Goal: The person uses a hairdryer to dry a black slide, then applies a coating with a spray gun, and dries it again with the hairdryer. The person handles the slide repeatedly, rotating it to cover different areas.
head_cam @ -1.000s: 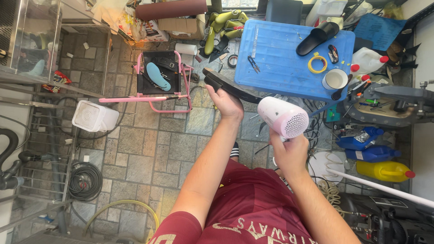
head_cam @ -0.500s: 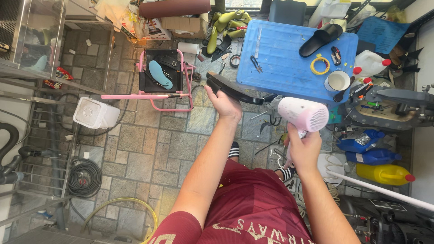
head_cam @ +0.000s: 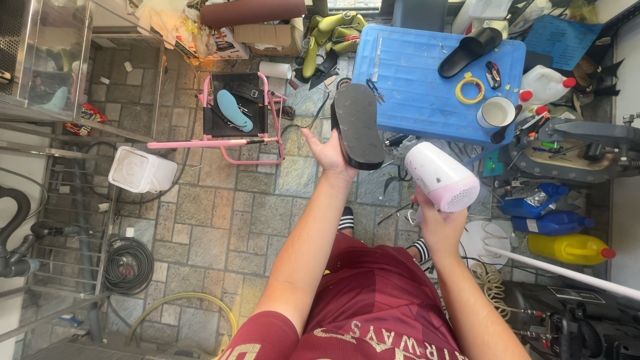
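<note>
My left hand [head_cam: 328, 153] holds a black sandal sole [head_cam: 357, 125] up flat, its bottom face toward me, just in front of the blue table [head_cam: 420, 80]. My right hand [head_cam: 433, 217] grips the handle of a white and pink hair dryer [head_cam: 441, 177], whose barrel sits a little to the right of the sole. Another black sandal [head_cam: 469, 51], a yellow ring [head_cam: 471, 90] and a white cup [head_cam: 497, 112] lie on the blue table.
A pink folding chair [head_cam: 230, 130] with a light blue insole [head_cam: 235, 111] stands to the left on the stone floor. A white box [head_cam: 141, 170], coiled hoses [head_cam: 130, 265], blue and yellow bottles [head_cam: 553, 230] and a machine [head_cam: 573, 150] surround me.
My left hand has turned the sole from edge-on to flat toward me. The hair dryer in my right hand has shifted to the right and tilted.
</note>
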